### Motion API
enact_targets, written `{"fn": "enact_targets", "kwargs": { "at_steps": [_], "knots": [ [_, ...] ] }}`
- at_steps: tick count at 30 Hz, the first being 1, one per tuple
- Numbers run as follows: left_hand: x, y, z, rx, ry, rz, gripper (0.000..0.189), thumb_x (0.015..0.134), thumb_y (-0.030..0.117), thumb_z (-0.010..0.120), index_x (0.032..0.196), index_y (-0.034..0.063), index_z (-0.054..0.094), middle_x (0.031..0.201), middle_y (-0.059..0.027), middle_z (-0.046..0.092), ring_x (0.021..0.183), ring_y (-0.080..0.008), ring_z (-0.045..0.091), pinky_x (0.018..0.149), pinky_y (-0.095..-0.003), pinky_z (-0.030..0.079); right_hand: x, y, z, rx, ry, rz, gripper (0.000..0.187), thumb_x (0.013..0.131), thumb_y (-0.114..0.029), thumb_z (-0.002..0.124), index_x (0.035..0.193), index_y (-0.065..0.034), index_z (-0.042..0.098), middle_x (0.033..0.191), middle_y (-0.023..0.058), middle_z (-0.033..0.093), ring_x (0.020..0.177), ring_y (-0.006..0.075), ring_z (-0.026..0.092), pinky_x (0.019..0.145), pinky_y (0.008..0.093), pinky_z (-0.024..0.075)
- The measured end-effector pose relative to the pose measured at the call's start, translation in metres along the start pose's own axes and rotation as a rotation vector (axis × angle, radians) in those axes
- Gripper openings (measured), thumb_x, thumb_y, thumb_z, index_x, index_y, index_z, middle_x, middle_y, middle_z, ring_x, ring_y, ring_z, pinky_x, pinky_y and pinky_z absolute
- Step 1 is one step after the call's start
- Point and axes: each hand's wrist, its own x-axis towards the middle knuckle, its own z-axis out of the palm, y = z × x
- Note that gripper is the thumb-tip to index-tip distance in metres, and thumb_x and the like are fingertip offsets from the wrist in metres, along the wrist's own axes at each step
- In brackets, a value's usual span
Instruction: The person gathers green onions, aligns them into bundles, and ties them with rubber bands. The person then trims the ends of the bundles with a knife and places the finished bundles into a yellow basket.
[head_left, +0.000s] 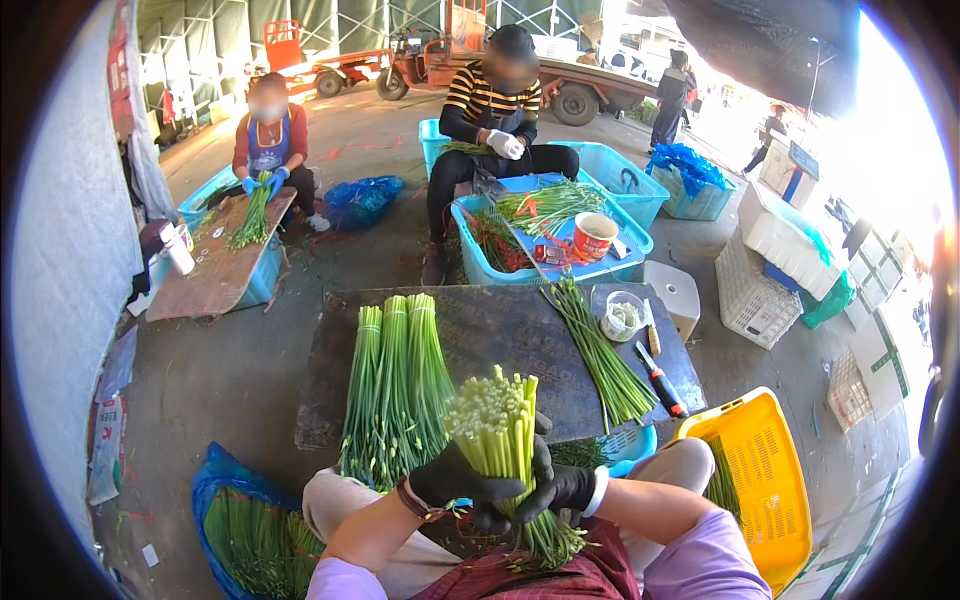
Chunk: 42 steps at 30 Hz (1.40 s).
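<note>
My left hand (465, 478) and my right hand (559, 480), both in black gloves, grip a thick bundle of garlic chive stems (495, 424) above my lap. Its cut ends point up and away from me; the budded tips hang towards my apron. Beyond it, three tied bundles of flowering chives (390, 375) lie side by side on the dark board (510, 330). Loose green stems (604, 352) are on the board's right part. Beside them are a clear tub of pale bands (622, 319), a wooden-handled knife (651, 330) and an orange-and-black-handled knife (664, 386).
A blue plastic bag of chives (225, 480) lies at my left, and a yellow crate (772, 480) stands at my right. Two people (495, 112) (270, 142) sit across at blue crates. Behind the board are a paper cup (594, 236) and a white stool (673, 289).
</note>
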Motion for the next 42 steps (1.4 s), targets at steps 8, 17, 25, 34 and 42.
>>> {"fn": "enact_targets", "kwargs": {
  "at_steps": [8, 17, 25, 34, 42],
  "knots": [
    [0.012, -0.034, -0.028, -0.495, 0.181, 0.061, 0.052, 0.078, 0.009, 0.073, 0.125, 0.0028, 0.05, 0.102, -0.0079, 0.062, 0.093, -0.0243, 0.063, 0.088, -0.0411, 0.052, -0.027, -0.05, -0.002, -0.533, 0.242, 0.354, 0.053, 0.1, -0.029, 0.059, 0.141, 0.0006, 0.044, 0.127, 0.009, 0.059, 0.118, 0.0138, 0.054, 0.1, 0.0327, 0.0466],
    [0.007, -0.066, -0.041, -0.55, 0.176, -0.095, 0.04, 0.079, 0.015, 0.071, 0.115, 0.0006, 0.058, 0.096, -0.009, 0.061, 0.085, -0.024, 0.061, 0.085, -0.0427, 0.05, 0.042, -0.118, 0.024, -1.457, 0.737, -0.195, 0.065, 0.087, -0.039, 0.073, 0.137, -0.0034, 0.051, 0.121, 0.0232, 0.063, 0.106, 0.0333, 0.065, 0.091, 0.0405, 0.0515],
    [-0.002, -0.089, -0.055, -0.687, 0.255, -0.337, 0.052, 0.085, 0.02, 0.068, 0.13, -0.0014, 0.053, 0.118, -0.017, 0.065, 0.109, -0.0333, 0.065, 0.098, -0.0493, 0.052, 0.034, -0.096, 0.002, -1.379, 0.839, -0.256, 0.044, 0.086, -0.032, 0.073, 0.119, -0.0042, 0.064, 0.101, 0.0199, 0.068, 0.092, 0.0341, 0.068, 0.083, 0.0405, 0.0521],
    [0.022, -0.069, -0.048, -0.466, 0.451, -0.225, 0.049, 0.078, 0.015, 0.07, 0.122, 0.0039, 0.052, 0.095, -0.0069, 0.061, 0.082, -0.0218, 0.062, 0.08, -0.0417, 0.054, -0.028, -0.135, -0.132, -1.397, 0.975, -0.452, 0.029, 0.093, -0.025, 0.063, 0.107, -0.0001, 0.067, 0.099, 0.0197, 0.069, 0.089, 0.0324, 0.067, 0.078, 0.0415, 0.052],
    [0.023, -0.06, -0.072, -0.514, 0.556, -0.146, 0.053, 0.077, 0.01, 0.072, 0.125, 0.0045, 0.051, 0.097, -0.0085, 0.062, 0.085, -0.0243, 0.064, 0.081, -0.0436, 0.054, -0.154, -0.202, -0.296, -1.924, 1.721, 0.353, 0.023, 0.08, -0.029, 0.062, 0.085, -0.0102, 0.075, 0.087, 0.0182, 0.071, 0.08, 0.0373, 0.069, 0.073, 0.0484, 0.0543]
  ]
}}
